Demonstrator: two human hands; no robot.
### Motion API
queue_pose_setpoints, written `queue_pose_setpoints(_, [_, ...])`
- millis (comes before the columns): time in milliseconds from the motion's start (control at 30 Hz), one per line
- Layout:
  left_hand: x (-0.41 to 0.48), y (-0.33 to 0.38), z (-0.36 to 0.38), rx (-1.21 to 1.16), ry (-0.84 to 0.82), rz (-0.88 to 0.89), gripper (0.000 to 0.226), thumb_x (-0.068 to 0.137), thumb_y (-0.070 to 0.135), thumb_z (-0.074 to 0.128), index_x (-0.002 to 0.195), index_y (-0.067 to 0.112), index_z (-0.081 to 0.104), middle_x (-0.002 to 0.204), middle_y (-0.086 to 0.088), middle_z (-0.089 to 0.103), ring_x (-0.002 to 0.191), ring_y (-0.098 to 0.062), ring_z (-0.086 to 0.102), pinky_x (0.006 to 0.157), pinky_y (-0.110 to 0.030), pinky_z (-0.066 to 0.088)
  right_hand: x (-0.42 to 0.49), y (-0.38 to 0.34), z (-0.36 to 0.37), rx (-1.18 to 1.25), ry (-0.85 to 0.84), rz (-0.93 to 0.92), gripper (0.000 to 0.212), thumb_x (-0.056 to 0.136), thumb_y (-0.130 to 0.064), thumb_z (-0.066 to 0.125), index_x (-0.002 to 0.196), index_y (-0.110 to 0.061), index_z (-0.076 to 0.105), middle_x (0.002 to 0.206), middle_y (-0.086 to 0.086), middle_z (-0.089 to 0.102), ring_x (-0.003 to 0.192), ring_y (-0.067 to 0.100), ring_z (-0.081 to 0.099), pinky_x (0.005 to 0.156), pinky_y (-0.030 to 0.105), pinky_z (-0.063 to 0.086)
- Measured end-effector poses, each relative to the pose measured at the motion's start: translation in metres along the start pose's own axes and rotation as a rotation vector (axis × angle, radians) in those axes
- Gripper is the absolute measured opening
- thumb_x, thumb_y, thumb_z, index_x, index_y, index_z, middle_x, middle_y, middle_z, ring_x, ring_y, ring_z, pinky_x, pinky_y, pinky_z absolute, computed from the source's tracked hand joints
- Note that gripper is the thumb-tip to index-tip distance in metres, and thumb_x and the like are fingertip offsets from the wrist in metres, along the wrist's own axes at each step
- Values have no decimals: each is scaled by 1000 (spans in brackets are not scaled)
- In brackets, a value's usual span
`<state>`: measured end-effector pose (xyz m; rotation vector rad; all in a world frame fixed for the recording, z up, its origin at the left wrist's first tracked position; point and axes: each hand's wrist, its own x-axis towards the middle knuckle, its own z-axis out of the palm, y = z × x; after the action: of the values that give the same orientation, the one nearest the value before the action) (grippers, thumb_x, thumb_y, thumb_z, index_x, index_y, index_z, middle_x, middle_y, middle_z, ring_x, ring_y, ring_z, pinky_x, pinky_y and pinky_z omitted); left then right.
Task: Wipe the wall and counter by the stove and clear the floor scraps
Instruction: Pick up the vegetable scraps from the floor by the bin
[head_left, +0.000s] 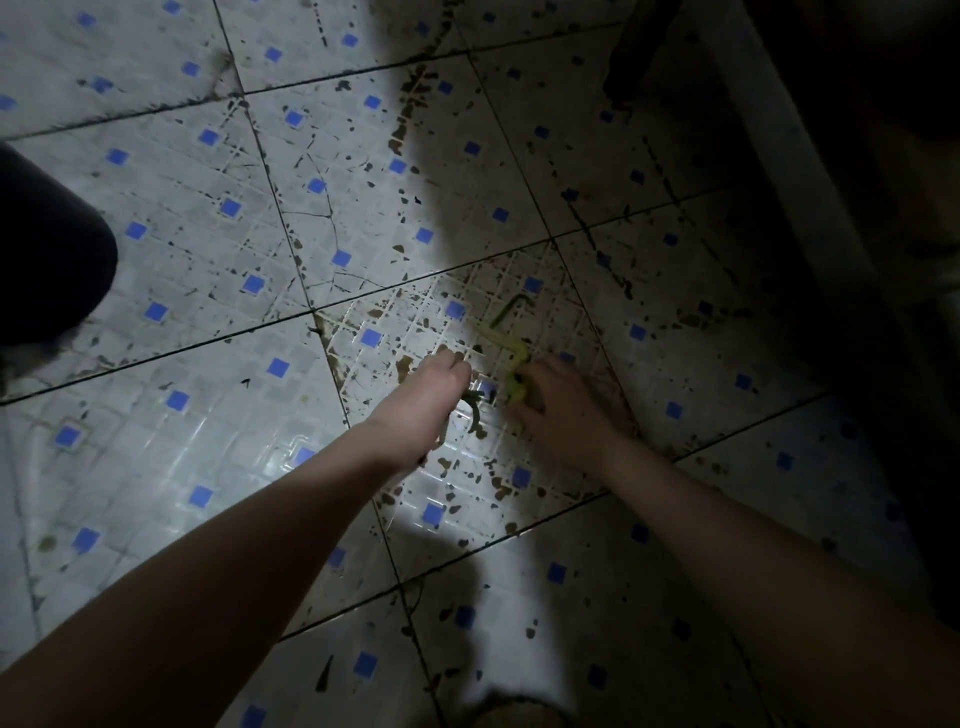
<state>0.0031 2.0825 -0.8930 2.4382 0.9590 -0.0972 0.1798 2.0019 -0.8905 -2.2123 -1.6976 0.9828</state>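
Observation:
I look down at a stained white tiled floor (218, 270) with small blue squares. My left hand (426, 400) reaches low over it and grips dark green vegetable scraps (472, 408) that curl out below its fingers. My right hand (556, 400) is close beside it and pinches a pale green strip (511, 348), which runs up from its fingers across the tile. One darker bent green stalk (511, 306) lies on the floor just beyond the strip. The fingertips of both hands are partly hidden.
Dark spots and chipped glaze cover the tiles around my hands. A dark rounded shape (47, 249) sits at the left edge. The right side falls into deep shadow beside a pale ledge (800, 156). A thin dark leg (639, 47) stands at the top.

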Motion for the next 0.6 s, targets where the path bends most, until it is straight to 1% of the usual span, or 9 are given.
queue_pose_setpoints(67, [-3, -3, -3, -3, 57, -26, 29, 84, -14, 52, 99, 10, 52, 96, -4, 48, 81, -13, 41, 70, -22, 37, 2, -4, 1, 32, 9, 11, 25, 87, -29, 60, 108, -19, 53, 113, 1, 48, 95, 16, 50, 82, 36, 48])
queue_pose_setpoints(133, [-5, -7, -7, -15, 92, -54, 30, 83, -14, 54, 99, 11, 52, 94, -3, 48, 82, -14, 44, 70, -22, 38, 4, -8, 2, 59, 21, 23, 19, 86, -24, 61, 100, -18, 50, 107, 1, 46, 88, 17, 51, 77, 39, 51])
queue_pose_setpoints(267, [-8, -16, -15, -15, 83, -105, 37, 76, -16, 60, 100, 10, 52, 90, 0, 41, 81, -17, 46, 69, -26, 42, 9, -15, 4, 122, 79, 69, 20, 83, -12, 65, 93, -15, 48, 100, 2, 46, 86, 21, 52, 74, 40, 51])
queue_pose_setpoints(300, [-10, -18, -17, -10, 73, -122, 41, 72, -18, 61, 100, 10, 52, 91, -1, 42, 81, -18, 47, 69, -29, 45, 10, -16, 5, 151, 91, 85, 21, 82, -9, 65, 93, -13, 48, 99, 4, 47, 85, 22, 52, 74, 41, 52])
queue_pose_setpoints(333, [-11, -20, -18, -8, 64, -140, 44, 71, -19, 61, 102, 10, 51, 94, -3, 44, 82, -19, 48, 72, -32, 49, 11, -17, 6, 180, 98, 100, 20, 81, -6, 65, 93, -11, 49, 99, 5, 49, 86, 23, 53, 75, 42, 52])
queue_pose_setpoints(400, [-12, -23, -19, -4, 55, -163, 45, 73, -18, 61, 107, 9, 52, 100, -7, 47, 87, -22, 50, 77, -38, 51, 11, -19, 8, 222, 99, 114, 20, 80, 0, 62, 94, -10, 51, 98, 6, 52, 88, 23, 54, 77, 41, 52])
queue_pose_setpoints(467, [-14, -25, -18, 13, 50, -159, 38, 78, -15, 59, 109, 7, 54, 101, -8, 47, 88, -23, 50, 78, -39, 51, 11, -20, 9, 245, 98, 111, 21, 79, 4, 58, 93, -10, 53, 96, 7, 55, 87, 23, 55, 75, 39, 50])
queue_pose_setpoints(567, [-16, -25, -16, 27, 45, -140, 18, 88, -5, 54, 102, 6, 57, 96, -7, 46, 83, -20, 48, 74, -33, 48, 8, -20, 8, 276, 98, 113, 23, 77, 8, 54, 90, -10, 55, 91, 7, 57, 82, 21, 55, 69, 36, 49])
queue_pose_setpoints(600, [-17, -24, -15, 24, 51, -133, 15, 90, -3, 54, 100, 6, 57, 95, -7, 46, 81, -20, 47, 72, -32, 47, 6, -20, 8, 296, 105, 118, 23, 77, 9, 53, 88, -11, 56, 88, 5, 58, 80, 20, 55, 67, 36, 49])
